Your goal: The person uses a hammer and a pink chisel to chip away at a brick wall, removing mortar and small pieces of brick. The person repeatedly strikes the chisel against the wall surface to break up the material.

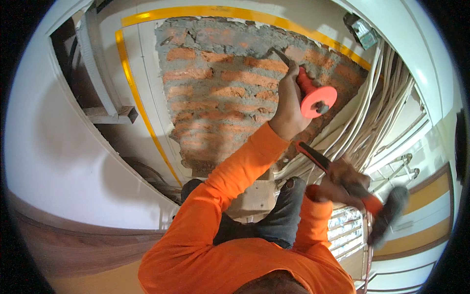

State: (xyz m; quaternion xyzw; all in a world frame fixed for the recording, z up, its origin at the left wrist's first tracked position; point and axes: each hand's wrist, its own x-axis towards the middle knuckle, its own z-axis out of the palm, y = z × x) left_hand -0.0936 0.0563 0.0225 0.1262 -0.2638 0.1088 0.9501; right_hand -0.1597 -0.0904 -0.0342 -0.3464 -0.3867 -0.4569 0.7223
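My left hand [288, 104] grips a cold chisel by its red handle with a round hand guard [318, 102]. The steel blade [281, 57] points up and to the left, its tip at the grey mortar near the top of an exposed brick wall [231, 79]. Lower and to the right, my right hand [343, 183] holds a hammer by its black and red handle [312, 156]. The dark hammer head [389, 217] is blurred and stands apart from the chisel's struck end [322, 107].
Yellow tape [141, 103] runs along the left and top of the bare brick. A bundle of pale cables [361, 121] hangs at the right, below an electrical box [361, 31]. Metal channel [96, 73] shows in the left opening. A ladder [396, 169] stands at right.
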